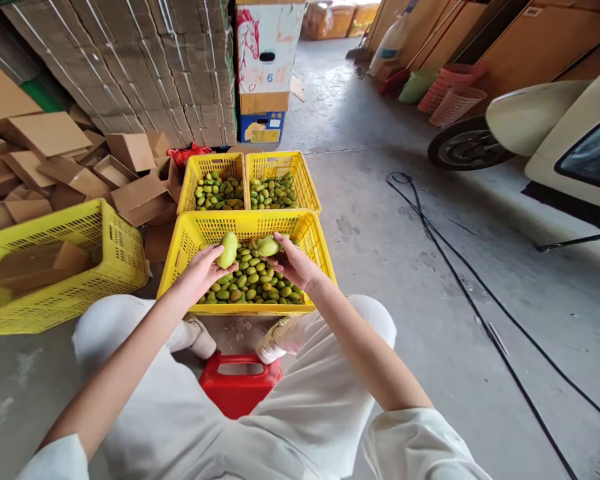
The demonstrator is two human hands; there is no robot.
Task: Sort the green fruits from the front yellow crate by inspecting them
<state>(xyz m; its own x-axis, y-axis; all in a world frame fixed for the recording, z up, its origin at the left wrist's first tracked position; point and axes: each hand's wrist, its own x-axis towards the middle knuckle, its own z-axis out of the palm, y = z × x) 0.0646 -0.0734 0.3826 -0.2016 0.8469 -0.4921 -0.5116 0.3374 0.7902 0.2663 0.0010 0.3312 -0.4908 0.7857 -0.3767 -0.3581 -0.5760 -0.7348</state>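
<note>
Gripping an oval green fruit [228, 250] in the left hand [204, 268]. Holding a second green fruit [268, 247] in the right hand [298, 264], above a yellow plastic crate [250, 309].

The left hand [201, 270] holds a green fruit [228, 250] over the near yellow crate [253, 309]; the right hand [297, 264] grips another green fruit [268, 247]. Smaller fruits [253, 279] fill much of that crate's bottom. Two more yellow crates [307, 181] stand just beyond, and cardboard boxes [135, 152] lie heaped to the left.
</note>
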